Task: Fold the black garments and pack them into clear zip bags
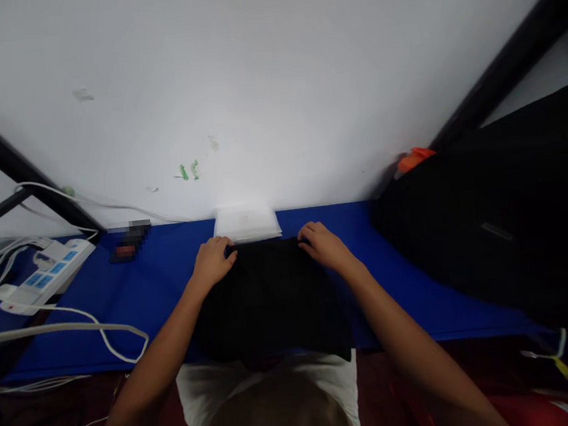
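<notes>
A black garment (272,301) lies spread on the blue table, its near edge hanging over the front toward my lap. My left hand (214,261) pinches its far left corner, fingers curled over the edge. At the far right corner, my right hand (323,244) grips the same edge in a similar way. The far edge runs fairly straight between both hands. Just beyond it sits a stack of white sheets or flat packets (246,223), against the wall. The garment's exact kind is hard to make out in the dark fabric.
On the left of the blue table (162,305) are a white power strip (51,275) with looping cables and a blurred dark object (130,242). A large black bag-like bulk (467,235) fills the right side, with something orange (415,159) behind it. Black metal bars slope at both sides.
</notes>
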{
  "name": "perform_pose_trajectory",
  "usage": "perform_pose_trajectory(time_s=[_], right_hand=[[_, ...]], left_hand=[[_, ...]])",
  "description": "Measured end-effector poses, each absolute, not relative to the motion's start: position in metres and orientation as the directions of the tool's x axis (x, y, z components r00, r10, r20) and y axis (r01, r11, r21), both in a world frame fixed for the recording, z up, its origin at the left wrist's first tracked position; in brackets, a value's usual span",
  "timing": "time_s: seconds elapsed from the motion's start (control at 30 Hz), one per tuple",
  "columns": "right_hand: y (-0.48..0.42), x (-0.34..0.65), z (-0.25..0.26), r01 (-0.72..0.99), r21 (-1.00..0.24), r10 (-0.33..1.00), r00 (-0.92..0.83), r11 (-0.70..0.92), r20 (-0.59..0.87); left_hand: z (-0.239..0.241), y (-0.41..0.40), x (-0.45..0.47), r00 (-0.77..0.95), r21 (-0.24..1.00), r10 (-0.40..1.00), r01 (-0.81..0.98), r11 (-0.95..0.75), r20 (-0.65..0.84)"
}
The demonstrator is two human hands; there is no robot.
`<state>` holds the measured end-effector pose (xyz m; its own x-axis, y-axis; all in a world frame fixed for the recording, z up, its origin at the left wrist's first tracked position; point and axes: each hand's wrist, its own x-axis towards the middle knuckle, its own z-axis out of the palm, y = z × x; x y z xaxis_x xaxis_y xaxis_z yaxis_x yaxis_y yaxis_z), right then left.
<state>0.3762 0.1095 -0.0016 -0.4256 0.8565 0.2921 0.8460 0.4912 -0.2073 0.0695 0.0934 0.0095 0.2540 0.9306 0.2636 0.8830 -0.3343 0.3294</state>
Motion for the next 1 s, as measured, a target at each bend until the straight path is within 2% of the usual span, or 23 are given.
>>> perform_pose_trajectory(time_s=[0.1, 0.23, 0.37, 0.5, 0.6, 0.7, 0.87, 1.0], right_hand=[[0.105, 0.384, 0.001, 0.842, -0.237, 0.859, -0.408, 0.485, 0.309], [0.095, 0.391, 0.007, 0.799, -0.338, 0.851, -0.375, 0.498, 0.368], [0.071, 0.394, 0.015, 0.728, -0.406, 0.821, -0.388, 0.552, 0.420], [0.029, 0.398, 0.014, 0.684, -0.388, 0.784, -0.496, 0.618, 0.373], [0.001, 0.400, 0.000, 0.677, -0.379, 0.775, -0.528, 0.631, 0.347], [-0.015, 0.399, -0.015, 0.697, -0.397, 0.801, -0.503, 0.598, 0.324], [-0.017, 0.387, -0.020, 0.731, -0.414, 0.834, -0.408, 0.543, 0.372], [-0.009, 0.375, -0.021, 0.752, -0.417, 0.833, -0.312, 0.511, 0.457]], left_hand=[[0.009, 0.093, 0.064, 0.246, 0.392, 0.930, 0.855, -0.340, 0.273], [0.011, 0.089, 0.062, 0.254, 0.481, 0.925, 0.797, -0.366, 0.283], [0.020, 0.072, 0.060, 0.300, 0.524, 0.901, 0.737, -0.428, 0.313], [0.024, 0.036, 0.052, 0.460, 0.472, 0.800, 0.646, -0.600, 0.386], [0.018, 0.004, 0.048, 0.598, 0.386, 0.741, 0.633, -0.671, 0.306], [0.009, -0.019, 0.049, 0.629, 0.367, 0.739, 0.645, -0.670, 0.241], [0.004, -0.020, 0.044, 0.528, 0.423, 0.792, 0.670, -0.610, 0.307], [-0.004, 0.014, 0.028, 0.198, 0.418, 0.872, 0.816, -0.400, 0.448]])
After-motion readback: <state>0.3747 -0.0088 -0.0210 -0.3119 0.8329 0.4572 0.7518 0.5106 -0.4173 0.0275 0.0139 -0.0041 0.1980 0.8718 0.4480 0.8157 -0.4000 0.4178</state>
